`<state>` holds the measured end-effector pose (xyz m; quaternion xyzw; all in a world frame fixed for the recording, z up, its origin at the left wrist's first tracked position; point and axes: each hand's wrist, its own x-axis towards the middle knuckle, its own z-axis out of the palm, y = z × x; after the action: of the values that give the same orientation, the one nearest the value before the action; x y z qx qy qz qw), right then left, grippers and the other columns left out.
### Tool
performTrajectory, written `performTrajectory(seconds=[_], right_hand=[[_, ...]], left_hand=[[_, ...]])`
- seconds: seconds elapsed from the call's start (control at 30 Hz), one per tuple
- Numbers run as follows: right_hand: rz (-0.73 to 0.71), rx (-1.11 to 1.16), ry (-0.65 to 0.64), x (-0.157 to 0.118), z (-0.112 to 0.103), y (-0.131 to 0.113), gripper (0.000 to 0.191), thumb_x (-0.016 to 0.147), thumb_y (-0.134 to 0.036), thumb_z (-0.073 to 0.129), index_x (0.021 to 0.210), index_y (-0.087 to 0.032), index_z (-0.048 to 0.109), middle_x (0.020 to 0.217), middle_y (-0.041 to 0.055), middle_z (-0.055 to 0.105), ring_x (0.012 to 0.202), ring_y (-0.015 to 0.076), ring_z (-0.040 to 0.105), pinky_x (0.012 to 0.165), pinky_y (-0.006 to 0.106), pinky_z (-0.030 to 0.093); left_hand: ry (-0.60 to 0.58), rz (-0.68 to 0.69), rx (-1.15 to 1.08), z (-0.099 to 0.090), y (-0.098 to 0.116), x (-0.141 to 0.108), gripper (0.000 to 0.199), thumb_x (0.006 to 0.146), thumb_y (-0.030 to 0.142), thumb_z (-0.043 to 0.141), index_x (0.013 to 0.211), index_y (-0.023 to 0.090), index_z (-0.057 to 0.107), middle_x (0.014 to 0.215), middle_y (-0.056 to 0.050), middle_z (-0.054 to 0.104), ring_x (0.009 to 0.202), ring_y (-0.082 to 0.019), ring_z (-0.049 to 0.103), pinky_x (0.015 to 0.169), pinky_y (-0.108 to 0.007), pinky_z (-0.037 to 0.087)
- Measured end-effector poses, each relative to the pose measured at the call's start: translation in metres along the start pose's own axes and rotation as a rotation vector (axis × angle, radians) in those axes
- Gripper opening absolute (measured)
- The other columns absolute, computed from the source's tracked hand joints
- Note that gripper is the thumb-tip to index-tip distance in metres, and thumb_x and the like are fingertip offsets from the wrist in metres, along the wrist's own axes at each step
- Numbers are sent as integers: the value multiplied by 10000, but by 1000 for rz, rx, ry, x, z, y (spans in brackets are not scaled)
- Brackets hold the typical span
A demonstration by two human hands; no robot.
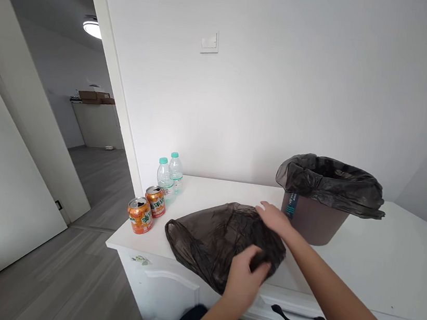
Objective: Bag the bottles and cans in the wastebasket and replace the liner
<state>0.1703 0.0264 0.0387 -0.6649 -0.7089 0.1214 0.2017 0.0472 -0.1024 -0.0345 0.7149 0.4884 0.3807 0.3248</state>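
A black plastic trash bag (213, 236) lies spread on the white cabinet top, its left end bunched and its front edge hanging a little over the cabinet edge. My left hand (245, 277) curls its fingers and thumb round a gathered bit of the bag at the near right. Just beyond it, my right hand (274, 219) rests against the bag's far right edge with fingers stretched out. Behind my right hand stands a brownish trash bin (317, 221) with another black bag (339, 187) folded over its rim.
Two orange drink cans (140, 216) and two clear plastic bottles (164, 177) with green caps stand at the left end of the cabinet top (380, 266). Black drawer handles (298, 318) stick out below. A doorway opens at the left, and a wall with a light switch (210, 42) rises behind.
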Motion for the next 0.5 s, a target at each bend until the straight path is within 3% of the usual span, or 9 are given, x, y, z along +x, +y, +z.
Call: performTrajectory(seconds=[0.07,0.13,0.2,0.27,0.37,0.5], right_hand=[[-39,57,73,-14,-23,3,548,957,-393,194,1294,-155,555,1305,145,594,1200,302,546,970,403,422],[-95,167,267,-36,-35,8,590,972,-406,109,1362,-197,500,1364,107,557,1245,299,507,999,425,402],[-156,253,462,-60,-30,5,604,976,-417,74,1437,-224,414,1415,88,511,1298,306,452,1032,462,371],[-232,245,483,-76,-12,-8,587,978,-434,113,1474,-243,363,1452,79,472,1351,312,387,1081,488,317],[-403,158,307,-74,22,-41,559,978,-470,190,1477,-287,363,1513,36,398,1414,298,299,1151,502,216],[-513,43,71,-39,52,-72,581,981,-528,155,1476,-302,359,1552,-3,332,1456,239,224,1198,480,112]], left_hand=[[138,-118,-361,-22,-7,11,319,874,402,573,1131,219,620,1041,-63,698,970,-237,650,847,-367,530],[210,-196,-662,-52,-16,21,397,867,466,583,1174,215,596,1068,-85,698,954,-238,672,825,-372,548],[250,-258,-825,-90,-28,25,420,844,476,616,1175,219,591,1070,-99,701,927,-238,686,807,-378,560],[332,-303,-857,-129,-39,26,433,803,441,673,1167,225,585,1063,-95,702,911,-234,689,807,-383,562],[439,-302,-738,-178,-52,22,460,773,353,690,1196,235,555,1094,-78,689,926,-218,682,837,-369,551],[450,-303,-61,-216,-61,18,491,814,224,559,1298,239,478,1247,-87,619,1082,-227,629,909,-362,506]])
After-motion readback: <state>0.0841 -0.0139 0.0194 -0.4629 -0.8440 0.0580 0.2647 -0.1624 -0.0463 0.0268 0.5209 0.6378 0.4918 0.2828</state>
